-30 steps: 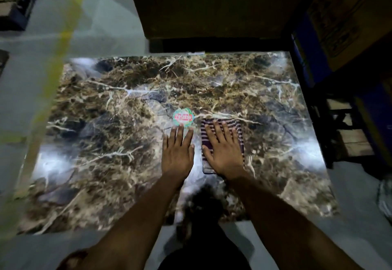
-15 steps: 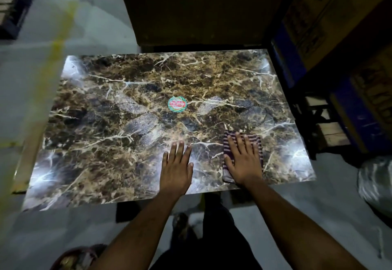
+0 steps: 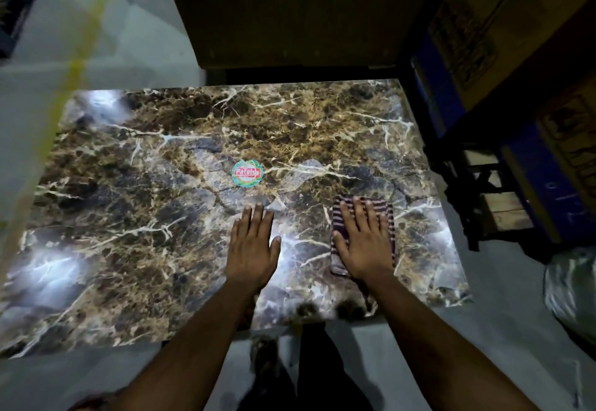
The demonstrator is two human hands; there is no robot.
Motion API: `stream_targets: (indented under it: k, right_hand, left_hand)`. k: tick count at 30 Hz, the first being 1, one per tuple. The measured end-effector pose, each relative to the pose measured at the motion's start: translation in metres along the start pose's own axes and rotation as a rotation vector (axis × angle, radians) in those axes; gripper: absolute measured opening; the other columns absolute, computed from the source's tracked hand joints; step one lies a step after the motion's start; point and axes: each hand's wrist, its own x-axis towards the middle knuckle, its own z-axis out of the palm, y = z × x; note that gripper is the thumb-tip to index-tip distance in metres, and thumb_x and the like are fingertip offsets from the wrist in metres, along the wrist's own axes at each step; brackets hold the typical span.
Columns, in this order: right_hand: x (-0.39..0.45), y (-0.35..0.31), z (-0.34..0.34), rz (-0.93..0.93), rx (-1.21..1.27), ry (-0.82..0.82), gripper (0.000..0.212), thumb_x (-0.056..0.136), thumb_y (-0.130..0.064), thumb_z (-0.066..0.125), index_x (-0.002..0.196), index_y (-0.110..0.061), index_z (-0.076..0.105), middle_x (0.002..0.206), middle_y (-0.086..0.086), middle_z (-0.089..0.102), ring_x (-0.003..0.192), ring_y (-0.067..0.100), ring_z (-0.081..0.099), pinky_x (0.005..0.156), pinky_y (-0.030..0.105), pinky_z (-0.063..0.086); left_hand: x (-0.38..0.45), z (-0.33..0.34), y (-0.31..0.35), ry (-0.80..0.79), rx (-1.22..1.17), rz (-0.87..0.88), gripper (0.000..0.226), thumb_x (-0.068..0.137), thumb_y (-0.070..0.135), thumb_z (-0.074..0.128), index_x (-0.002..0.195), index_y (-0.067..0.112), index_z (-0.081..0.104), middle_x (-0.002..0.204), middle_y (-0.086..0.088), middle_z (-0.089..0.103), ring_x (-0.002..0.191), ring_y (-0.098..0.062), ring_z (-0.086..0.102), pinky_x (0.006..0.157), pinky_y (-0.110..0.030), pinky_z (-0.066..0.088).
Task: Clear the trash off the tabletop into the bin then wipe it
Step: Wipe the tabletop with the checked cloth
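Observation:
A glossy brown marble-patterned tabletop (image 3: 154,204) fills the middle of the head view. My right hand (image 3: 362,242) lies flat, fingers spread, pressing a folded purple-and-white striped cloth (image 3: 388,217) onto the near right part of the table. My left hand (image 3: 253,246) rests flat on the bare surface beside it, holding nothing. A round green and red sticker (image 3: 247,173) sits at the table's centre, just beyond my left fingertips.
Stacked cardboard boxes (image 3: 503,29) stand to the right, a large dark box (image 3: 290,10) behind the table. A wooden stool or pallet (image 3: 503,213) is at the right edge. A crumpled plastic bag (image 3: 571,284) lies on the grey floor at the near right.
My right hand slid the cloth from beside the sticker toward the near right of the table. My left hand shifted back toward the near edge. The camera view also moved.

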Motion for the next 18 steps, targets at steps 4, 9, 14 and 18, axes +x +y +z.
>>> stream_targets:
  k: [4, 9, 14, 18]
  right_hand:
    - [0.06, -0.021, -0.007, -0.048, 0.05, -0.004, 0.071, 0.099, -0.063, 0.02, 0.162, -0.03, 0.013, 0.17, 0.001, 0.007, 0.157, 0.028, 0.001, 0.125, 0.054, 0.005]
    - [0.066, -0.016, -0.008, -0.175, 0.055, -0.023, 0.068, 0.101, -0.059, 0.023, 0.162, -0.032, 0.008, 0.171, -0.002, 0.001, 0.157, 0.023, -0.004, 0.125, 0.051, 0.005]
    - [0.112, 0.017, -0.018, -0.084, 0.065, 0.009, 0.068, 0.1, -0.059, 0.025, 0.161, -0.03, 0.016, 0.17, 0.0, 0.008, 0.157, 0.026, 0.006, 0.126, 0.051, 0.006]
    - [0.193, 0.007, -0.033, -0.062, 0.076, 0.009, 0.07, 0.099, -0.059, 0.022, 0.161, -0.029, 0.016, 0.17, 0.004, 0.012, 0.157, 0.029, 0.005, 0.125, 0.053, 0.002]
  left_hand:
    - [0.031, -0.001, 0.006, 0.032, 0.017, -0.011, 0.063, 0.103, 0.045, 0.035, 0.16, 0.024, 0.019, 0.169, 0.001, 0.008, 0.156, -0.021, 0.002, 0.125, -0.046, 0.013]
    - [0.068, -0.004, 0.008, 0.021, 0.054, -0.008, 0.061, 0.103, 0.047, 0.035, 0.159, 0.025, 0.022, 0.169, 0.0, 0.011, 0.156, -0.025, 0.004, 0.123, -0.049, 0.016]
    - [0.112, -0.01, 0.016, 0.016, 0.135, 0.019, 0.062, 0.102, 0.048, 0.03, 0.158, 0.022, 0.025, 0.168, -0.006, 0.015, 0.155, -0.031, 0.007, 0.124, -0.048, 0.014]
    - [0.154, -0.013, 0.025, 0.031, 0.135, -0.041, 0.06, 0.102, 0.047, 0.028, 0.157, 0.022, 0.027, 0.167, -0.007, 0.02, 0.154, -0.031, 0.013, 0.124, -0.05, 0.014]
